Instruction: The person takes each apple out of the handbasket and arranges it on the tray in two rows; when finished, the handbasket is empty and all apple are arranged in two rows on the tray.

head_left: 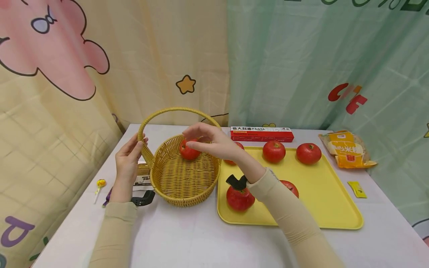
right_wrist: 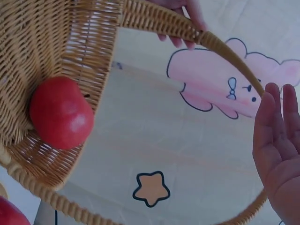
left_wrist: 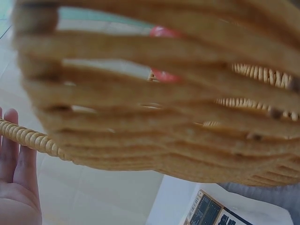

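A wicker basket (head_left: 182, 199) with an arched handle (head_left: 174, 110) stands on the white table. A red apple (head_left: 188, 150) lies inside it against the far wall, also plain in the right wrist view as the apple (right_wrist: 61, 112). My right hand (head_left: 202, 139) hovers just above that apple with relaxed fingers and holds nothing; its straight fingers (right_wrist: 276, 140) show in the right wrist view. My left hand (head_left: 129, 156) rests with straight fingers against the left foot of the handle (left_wrist: 33, 139). Several more red apples (head_left: 274, 151) sit on a yellow tray (head_left: 321, 203) to the right.
A red pasta box (head_left: 262, 134) lies behind the tray, with a yellow food packet (head_left: 348, 149) at the far right and a small yellow sachet (head_left: 356, 189) near it. A lollipop (head_left: 100, 183) and a printed card (head_left: 142, 181) lie left of the basket. Curtains close off the back.
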### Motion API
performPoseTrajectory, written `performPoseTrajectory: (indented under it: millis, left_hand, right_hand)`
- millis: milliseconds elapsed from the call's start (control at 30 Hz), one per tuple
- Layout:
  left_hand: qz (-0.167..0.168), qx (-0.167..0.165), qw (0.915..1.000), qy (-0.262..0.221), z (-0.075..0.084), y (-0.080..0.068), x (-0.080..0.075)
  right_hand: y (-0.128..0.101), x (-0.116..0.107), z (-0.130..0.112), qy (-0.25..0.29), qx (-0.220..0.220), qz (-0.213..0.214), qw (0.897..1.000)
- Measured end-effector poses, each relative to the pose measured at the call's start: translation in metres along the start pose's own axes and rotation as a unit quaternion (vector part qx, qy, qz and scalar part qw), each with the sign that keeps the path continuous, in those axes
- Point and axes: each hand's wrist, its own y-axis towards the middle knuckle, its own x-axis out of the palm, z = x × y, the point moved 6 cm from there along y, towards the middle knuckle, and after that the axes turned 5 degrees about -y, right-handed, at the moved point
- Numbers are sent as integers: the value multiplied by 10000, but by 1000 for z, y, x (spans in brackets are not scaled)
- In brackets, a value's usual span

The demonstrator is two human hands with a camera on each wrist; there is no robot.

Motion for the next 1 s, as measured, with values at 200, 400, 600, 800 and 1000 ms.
performPoseTrajectory:
  millis: [200,400,600,800,1000]
  left_hand:
    - [-5,13,10000,-51,0,0,-1]
    - [-32,81,9998,-179,0,-2,0]
    - [-111,156,9996,-199,0,-1,0]
    - [-189,225,9993,-220,1,0,1]
    - [-207,240,9992,-231,1,-1,2]
  right_hand:
    - [24,25,24,-122,171,-24,9998]
    - [42,40,49,-163,362,200,9990]
    - [52,44,70,-161,817,736,9938]
    - [60,42,78,-8,753,1326,9883]
    - [63,45,92,-60,810,1656,9828]
